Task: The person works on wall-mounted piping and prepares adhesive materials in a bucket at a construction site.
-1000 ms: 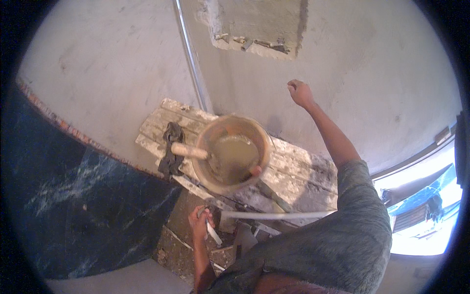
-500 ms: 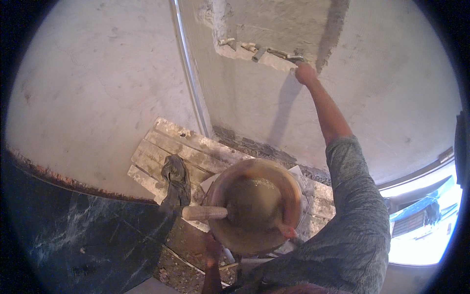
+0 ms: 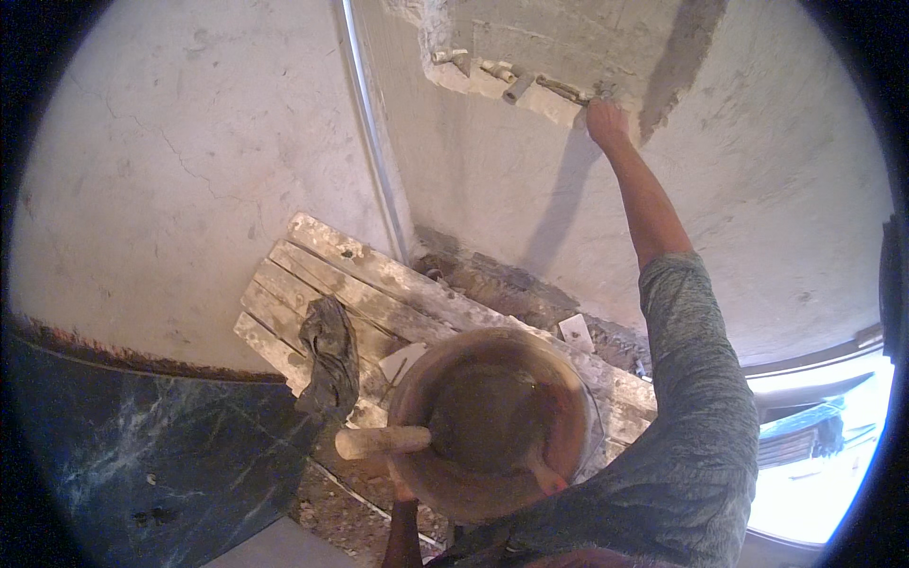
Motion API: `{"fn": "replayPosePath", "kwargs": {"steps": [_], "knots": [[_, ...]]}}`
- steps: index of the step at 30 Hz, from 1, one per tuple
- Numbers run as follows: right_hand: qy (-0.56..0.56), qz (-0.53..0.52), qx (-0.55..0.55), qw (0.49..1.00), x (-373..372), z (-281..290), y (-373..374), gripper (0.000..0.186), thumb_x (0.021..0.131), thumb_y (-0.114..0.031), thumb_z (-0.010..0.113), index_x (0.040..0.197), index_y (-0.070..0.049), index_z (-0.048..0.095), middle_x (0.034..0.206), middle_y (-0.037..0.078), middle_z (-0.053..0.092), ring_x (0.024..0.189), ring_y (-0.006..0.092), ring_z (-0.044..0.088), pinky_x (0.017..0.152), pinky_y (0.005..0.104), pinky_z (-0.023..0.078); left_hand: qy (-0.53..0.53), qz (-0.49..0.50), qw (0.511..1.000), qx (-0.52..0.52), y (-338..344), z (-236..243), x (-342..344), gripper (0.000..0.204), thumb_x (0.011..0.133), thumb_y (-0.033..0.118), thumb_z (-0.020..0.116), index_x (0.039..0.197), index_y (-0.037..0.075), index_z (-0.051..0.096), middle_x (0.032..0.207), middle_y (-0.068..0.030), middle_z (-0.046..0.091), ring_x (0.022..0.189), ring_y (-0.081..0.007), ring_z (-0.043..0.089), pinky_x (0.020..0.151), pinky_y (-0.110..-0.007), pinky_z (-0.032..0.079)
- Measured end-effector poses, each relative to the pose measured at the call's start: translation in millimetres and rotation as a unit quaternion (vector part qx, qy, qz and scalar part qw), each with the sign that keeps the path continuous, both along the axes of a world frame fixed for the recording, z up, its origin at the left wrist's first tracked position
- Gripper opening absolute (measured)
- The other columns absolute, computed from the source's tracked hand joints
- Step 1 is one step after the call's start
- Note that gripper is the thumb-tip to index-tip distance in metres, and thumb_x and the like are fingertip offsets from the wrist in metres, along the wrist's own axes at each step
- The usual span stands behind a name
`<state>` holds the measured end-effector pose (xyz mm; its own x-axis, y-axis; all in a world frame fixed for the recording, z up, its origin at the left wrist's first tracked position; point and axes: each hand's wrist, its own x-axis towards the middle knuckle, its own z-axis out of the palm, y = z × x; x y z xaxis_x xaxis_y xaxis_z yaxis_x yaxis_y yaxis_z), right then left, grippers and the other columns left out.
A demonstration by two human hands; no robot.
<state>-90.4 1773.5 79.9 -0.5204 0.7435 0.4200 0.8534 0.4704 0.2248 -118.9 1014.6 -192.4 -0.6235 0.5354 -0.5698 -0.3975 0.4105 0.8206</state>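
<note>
My right hand (image 3: 608,123) is raised at the wall, fingers closed at the lower edge of a rough recess (image 3: 559,47). What it grips is too small and too covered to name. Beside it, short pipe ends (image 3: 519,89) stick out in a row along that edge. Below stands a round, mortar-stained bucket (image 3: 426,488) with a dark grey mix (image 3: 488,417) inside. A thick wooden handle (image 3: 383,441) lies over its left rim; another handle with a reddish end (image 3: 547,476) leans at the lower right. My left hand (image 3: 404,488) is at the bucket's near left side, fingers hidden.
The bucket rests on splattered wooden planks (image 3: 284,279), where a dark crumpled cloth (image 3: 328,355) lies. A white tile-like piece (image 3: 576,333) sits behind the bucket. A metal strip (image 3: 369,133) runs down the wall corner. Dark marble-patterned panelling (image 3: 170,454) covers the lower left.
The view has shifted slightly. My right hand has turned over the metallic piece seen by it earlier, covering it. My left hand has moved closer under the bucket's side.
</note>
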Motion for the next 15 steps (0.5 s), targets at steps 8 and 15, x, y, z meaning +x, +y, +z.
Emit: {"fn": "replayPosePath", "kwargs": {"steps": [8, 15], "knots": [[0.022, -0.044, -0.05, 0.997, -2, 4, -7, 0.028, 0.091, -0.014, 0.045, 0.114, -0.005, 0.058, 0.113, 0.022, 0.063, 0.111, 0.0336, 0.059, 0.087, 0.0463, 0.051, -0.011, 0.023, 1.0, 0.01, 1, -19, -1, 0.042, 0.093, 0.034, 0.05, 0.123, 0.005, 0.05, 0.104, -0.0088, 0.057, 0.093, -0.0201, 0.055, 0.08, -0.037, 0.046], [-0.033, -0.037, -0.09, 0.995, 2, 22, -1, 0.032, 0.089, -0.019, 0.052, 0.117, -0.004, 0.054, 0.113, 0.023, 0.062, 0.111, 0.037, 0.058, 0.09, 0.0478, 0.049, -0.021, 0.041, 0.999, 0.023, 1, -33, 0, 0.045, 0.094, 0.038, 0.048, 0.125, 0.006, 0.049, 0.108, -0.0088, 0.056, 0.098, -0.0207, 0.053, 0.085, -0.038, 0.045]]}}
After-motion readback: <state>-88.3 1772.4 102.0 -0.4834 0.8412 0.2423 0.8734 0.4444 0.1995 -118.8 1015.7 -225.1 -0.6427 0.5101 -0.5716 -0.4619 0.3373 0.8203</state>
